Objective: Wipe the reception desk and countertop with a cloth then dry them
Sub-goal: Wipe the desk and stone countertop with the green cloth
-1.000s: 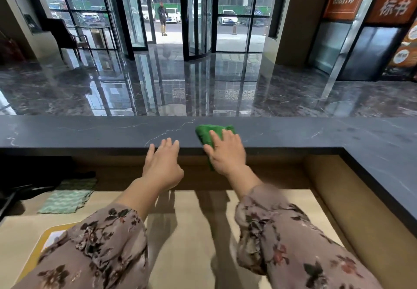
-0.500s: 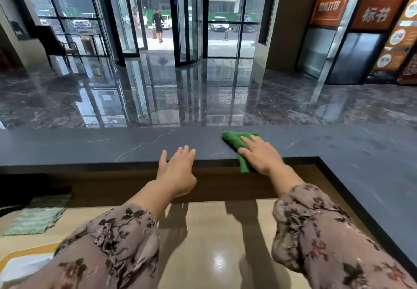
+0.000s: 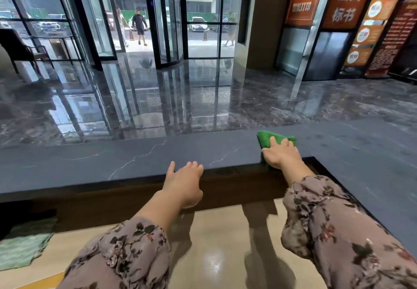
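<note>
A dark grey marble countertop (image 3: 112, 164) runs across the view and turns toward me on the right. A green cloth (image 3: 268, 138) lies on it near the inner corner, one end hanging over the near edge. My right hand (image 3: 281, 154) presses flat on the cloth with fingers stretched out. My left hand (image 3: 184, 181) hovers at the counter's near edge, fingers straight, holding nothing. Below the counter lies the glossy beige desk (image 3: 221, 243).
A pale green cloth (image 3: 22, 246) lies on the desk at the far left, beside a dark object. A yellow-edged board (image 3: 40, 282) shows at the bottom left. Beyond the counter are a polished marble floor, glass doors and orange signs.
My right hand has slid the green cloth to the right along the countertop toward the inner corner. My left hand has stayed by the near edge.
</note>
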Tool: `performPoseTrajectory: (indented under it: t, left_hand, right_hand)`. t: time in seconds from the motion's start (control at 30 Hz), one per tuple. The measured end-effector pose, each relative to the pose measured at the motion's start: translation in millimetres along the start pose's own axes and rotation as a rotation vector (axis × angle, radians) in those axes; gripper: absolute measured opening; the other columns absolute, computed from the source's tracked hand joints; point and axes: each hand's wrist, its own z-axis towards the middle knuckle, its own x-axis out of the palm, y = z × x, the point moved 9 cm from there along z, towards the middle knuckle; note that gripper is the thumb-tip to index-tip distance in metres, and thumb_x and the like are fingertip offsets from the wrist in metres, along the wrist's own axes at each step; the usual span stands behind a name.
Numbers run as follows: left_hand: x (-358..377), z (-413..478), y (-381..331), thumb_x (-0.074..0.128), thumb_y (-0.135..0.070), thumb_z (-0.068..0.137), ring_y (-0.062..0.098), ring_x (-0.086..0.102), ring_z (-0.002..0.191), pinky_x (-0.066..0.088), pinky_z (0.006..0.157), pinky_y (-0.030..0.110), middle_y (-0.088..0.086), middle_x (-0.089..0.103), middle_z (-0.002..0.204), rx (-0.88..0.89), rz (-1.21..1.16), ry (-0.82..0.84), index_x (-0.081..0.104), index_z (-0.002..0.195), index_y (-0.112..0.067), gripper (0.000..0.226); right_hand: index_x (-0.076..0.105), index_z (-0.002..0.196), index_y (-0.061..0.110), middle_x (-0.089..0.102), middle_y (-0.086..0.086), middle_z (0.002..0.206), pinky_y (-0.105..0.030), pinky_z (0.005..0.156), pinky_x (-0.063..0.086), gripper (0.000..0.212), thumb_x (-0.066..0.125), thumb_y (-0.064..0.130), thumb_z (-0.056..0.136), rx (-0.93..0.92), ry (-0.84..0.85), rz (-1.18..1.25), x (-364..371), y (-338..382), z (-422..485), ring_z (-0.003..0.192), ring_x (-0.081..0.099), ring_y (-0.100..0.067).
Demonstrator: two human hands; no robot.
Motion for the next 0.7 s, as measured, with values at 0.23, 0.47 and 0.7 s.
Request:
performPoseTrajectory:
  t: [0.23, 0.47, 0.7]
  left_hand:
    - [2, 3, 3, 0.045, -0.008, 0.091, 0.016, 0.009, 0.149, -0.008, 0.119, 0.049, 0.000, 0.012, 0.162, -0.002, 0.038, 0.046, 0.016, 0.153, -0.021, 0.070]
    - [-7, 9, 0, 0.041, -0.013, 0.091, 0.019, 0.033, 0.141, -0.008, 0.118, 0.048, 0.002, 0.037, 0.152, -0.075, 0.082, 0.054, 0.034, 0.146, -0.022, 0.057]
    - [-18, 27, -20, 0.050, -0.022, 0.089, 0.017, 0.059, 0.114, -0.007, 0.119, 0.052, 0.001, 0.063, 0.125, -0.187, 0.107, -0.134, 0.062, 0.102, -0.023, 0.018]
  right_hand:
    - [0.008, 0.154, 0.024, 0.001, -0.016, 0.160, -0.043, 0.119, 0.006, 0.056, 0.020, 0.039, 0.101, -0.396, 0.078, 0.019, 20, 151, -42, 0.148, 0.002, -0.031]
    - [0.011, 0.154, 0.028, 0.003, -0.007, 0.161, -0.040, 0.118, 0.007, 0.056, 0.027, 0.041, 0.102, -0.617, 0.179, 0.048, 23, 180, -51, 0.149, 0.002, -0.023]
    - [0.011, 0.154, 0.021, 0.010, -0.010, 0.161, -0.042, 0.118, 0.012, 0.056, 0.023, 0.040, 0.102, -0.453, 0.054, -0.003, -2, 52, 32, 0.148, 0.008, -0.025]
